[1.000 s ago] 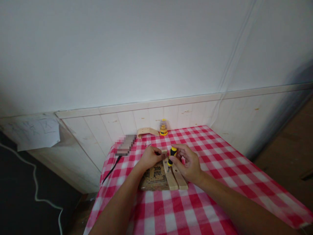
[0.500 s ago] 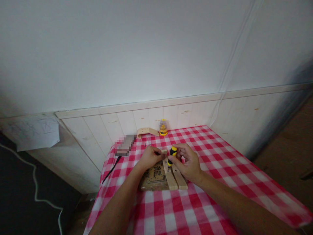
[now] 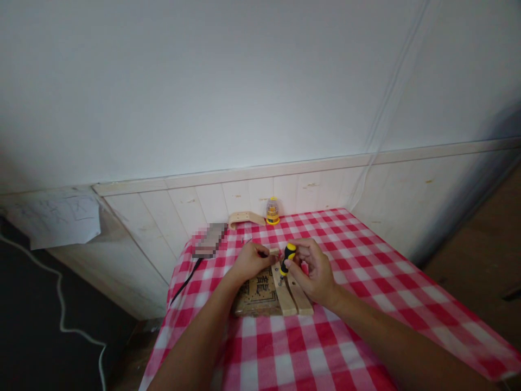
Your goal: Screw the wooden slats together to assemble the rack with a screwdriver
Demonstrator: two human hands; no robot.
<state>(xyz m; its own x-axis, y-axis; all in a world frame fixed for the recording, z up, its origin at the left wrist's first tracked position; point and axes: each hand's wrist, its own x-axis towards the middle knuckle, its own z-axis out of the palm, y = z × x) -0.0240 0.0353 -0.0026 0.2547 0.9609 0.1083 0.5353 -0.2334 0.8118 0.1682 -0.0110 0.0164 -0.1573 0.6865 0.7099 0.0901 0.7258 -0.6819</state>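
A short yellow-and-black screwdriver (image 3: 289, 254) is gripped by the fingers of my right hand (image 3: 316, 273). It leans slightly, its tip down at a hole or screw in a pale wooden strip (image 3: 286, 300). Close on the right lies a second wooden strip (image 3: 302, 300) with a dark hole. Both strips rest at the right side of a brown block (image 3: 256, 296) printed with dark characters. My left hand (image 3: 250, 262) lies over the block's far part, fingers curled closed at the far end of the nearer strip; its fingertips are partly hidden.
Against the wall stand a curved wooden piece (image 3: 246, 218) and a clear-and-yellow container (image 3: 272, 212). A pixelated flat object (image 3: 210, 240) with a black strap lies at the back left. Red-and-white checked cloth (image 3: 366, 288) covers the table.
The screwdriver's handle tilts a little more to the right, with my right fingers shifted slightly on it. My left hand and the wooden strips stay nearly where they were.
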